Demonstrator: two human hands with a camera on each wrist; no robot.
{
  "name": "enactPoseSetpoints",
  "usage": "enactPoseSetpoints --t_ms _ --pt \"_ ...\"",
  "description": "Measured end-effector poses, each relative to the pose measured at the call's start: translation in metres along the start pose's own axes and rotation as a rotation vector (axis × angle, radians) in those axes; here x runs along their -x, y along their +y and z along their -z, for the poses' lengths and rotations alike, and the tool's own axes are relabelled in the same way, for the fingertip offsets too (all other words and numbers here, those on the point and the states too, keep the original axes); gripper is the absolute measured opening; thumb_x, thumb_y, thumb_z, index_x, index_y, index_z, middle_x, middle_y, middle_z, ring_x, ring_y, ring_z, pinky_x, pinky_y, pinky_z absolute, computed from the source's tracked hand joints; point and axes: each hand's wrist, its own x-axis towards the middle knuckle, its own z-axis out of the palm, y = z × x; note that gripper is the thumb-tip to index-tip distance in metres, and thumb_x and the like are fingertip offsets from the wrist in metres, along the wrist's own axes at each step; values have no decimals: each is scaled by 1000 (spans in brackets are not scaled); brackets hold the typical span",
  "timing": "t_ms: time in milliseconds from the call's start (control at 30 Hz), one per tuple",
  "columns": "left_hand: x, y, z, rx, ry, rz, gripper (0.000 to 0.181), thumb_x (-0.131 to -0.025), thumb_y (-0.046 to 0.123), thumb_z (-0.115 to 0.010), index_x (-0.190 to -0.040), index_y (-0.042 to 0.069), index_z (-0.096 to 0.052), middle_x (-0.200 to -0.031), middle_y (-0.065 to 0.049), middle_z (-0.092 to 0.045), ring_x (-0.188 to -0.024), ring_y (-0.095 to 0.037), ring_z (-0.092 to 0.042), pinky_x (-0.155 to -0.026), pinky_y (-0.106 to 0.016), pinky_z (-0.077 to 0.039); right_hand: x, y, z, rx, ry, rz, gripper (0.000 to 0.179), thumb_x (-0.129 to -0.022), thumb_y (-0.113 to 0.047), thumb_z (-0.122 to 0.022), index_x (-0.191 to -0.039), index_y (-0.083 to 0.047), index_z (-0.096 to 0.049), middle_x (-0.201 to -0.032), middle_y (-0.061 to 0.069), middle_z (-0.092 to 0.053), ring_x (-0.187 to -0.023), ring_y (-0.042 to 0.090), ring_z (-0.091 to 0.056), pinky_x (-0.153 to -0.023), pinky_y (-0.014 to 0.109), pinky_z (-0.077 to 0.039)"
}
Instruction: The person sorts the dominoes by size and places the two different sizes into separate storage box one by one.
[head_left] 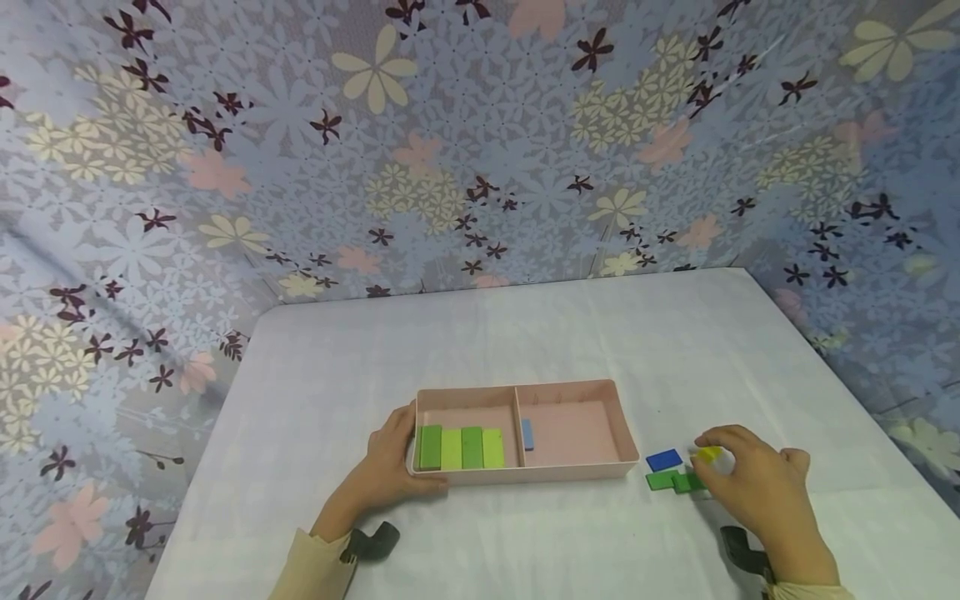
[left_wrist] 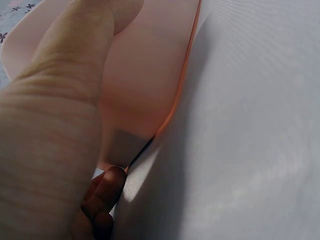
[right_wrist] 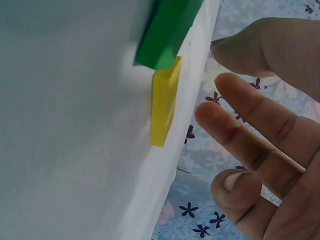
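Note:
My left hand grips the left end of a pink two-compartment box, thumb along the front wall. Its fingers show round the box's end in the left wrist view. My right hand hovers over small flat blocks right of the box, thumb and fingers spread apart. A yellow block lies on the cloth below the fingertips, with a green block beside it; a gap shows between them and the fingers. A blue block and another green block lie closer to the box.
In the box's left compartment stand several green and yellow-green blocks in a row. One light blue block leans at the divider in the right compartment. White cloth covers the table; floral fabric rises behind it.

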Motion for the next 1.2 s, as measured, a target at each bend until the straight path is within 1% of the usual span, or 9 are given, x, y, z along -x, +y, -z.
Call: enactPoseSetpoints --t_ms 200,333,633,700,767,833,900,1033,1200 --pt "0 0 0 -2 7 -11 124 -56 72 -76 -153 32 -10 -146 4 -31 -132 -16 -31 -107 -51 -22 1 2 -1 3 -13 -11 23 -71 -24 -81 -90 -13 -71 -104 13 -67 -78 35 -62 -71 59 -20" --pt "1 -1 0 -3 6 -15 124 -57 70 -77 -153 32 -9 -147 4 -30 -133 -16 -31 -107 -51 -21 2 4 -3 5 -31 -22 21 -73 -25 -80 -89 -15 -72 -104 11 -67 -74 29 -61 -68 55 -20" --pt "2 0 1 1 21 -34 122 -58 72 -75 -153 29 -12 -146 3 -32 -132 -16 -32 -106 -52 -22 4 7 -4 10 -39 -21 18 -73 -25 -80 -86 -17 -71 -104 10 -67 -78 29 -62 -65 50 -24" --pt "2 0 1 6 24 -30 123 -57 72 -76 -153 30 -12 -146 4 -32 -132 -16 -32 -106 -52 -21 4 7 -4 8 -24 -7 18 -72 -23 -80 -86 -15 -71 -103 11 -68 -63 25 -58 -61 48 -29" --pt "2 0 1 8 25 -28 122 -57 71 -76 -153 31 -12 -146 4 -32 -133 -16 -32 -106 -52 -21 4 8 -4 0 -11 7 19 -72 -22 -80 -86 -13 -71 -103 12 -67 -51 19 -49 -54 41 -33" --pt "2 0 1 11 28 -31 122 -57 70 -77 -153 31 -12 -146 3 -32 -133 -16 -32 -106 -52 -21 4 8 -4 -5 3 21 20 -71 -21 -80 -86 -12 -72 -103 13 -67 -46 14 -43 -47 35 -36" --pt "2 0 1 10 25 -27 122 -57 70 -77 -153 32 -12 -146 3 -32 -132 -16 -32 -106 -52 -21 4 9 -4 -20 1 22 20 -71 -20 -81 -86 -11 -71 -104 13 -66 -49 16 -47 -45 34 -39" --pt "2 -1 1 11 15 -10 122 -57 68 -79 -152 34 -11 -146 4 -31 -132 -17 -32 -107 -53 -21 4 11 -5 -27 -11 16 20 -70 -20 -82 -85 -10 -72 -104 12 -64 -74 29 -63 -57 44 -49" --pt "1 -1 0 11 4 11 122 -56 67 -80 -152 36 -10 -147 6 -30 -132 -20 -31 -107 -55 -22 4 13 -6 -28 -28 12 21 -71 -21 -81 -87 -8 -73 -106 13 -63 -85 36 -62 -64 50 -49"
